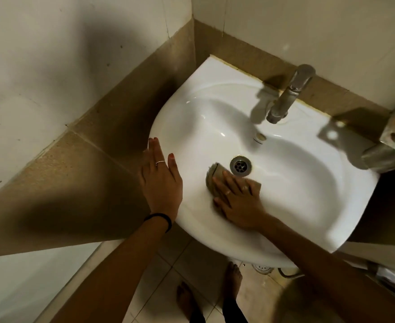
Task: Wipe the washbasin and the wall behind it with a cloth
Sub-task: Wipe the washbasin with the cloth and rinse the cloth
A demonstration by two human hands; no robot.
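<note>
Right hand: our right hand [236, 201] presses flat on a folded brown cloth [217, 177], fingers spread and fairly straight, on the near-left slope of the bowl.
Left hand: our left hand [161, 180] lies open, fingers straight, on the washbasin's [296, 190] left rim, holding nothing; it looks to be bracing us.
Cloth: its far corner sits just beside the drain [240, 165], to the drain's near left; blur at its edge suggests a stroke in progress.
Key relation: most of the bowl stretches away to the right and back of the cloth, the basin's long axis running left to right along the wall, so the right hand is the nearer one to carry the wipe across.
Faucet: the metal faucet [287, 96] stands at the basin's back edge, beyond the drain.
Wall: the tan tiled wall [238, 46] behind the faucet lies well beyond the cloth; we judge it not yet reached.
Floor: bare feet [232, 278] show below the basin.
</note>
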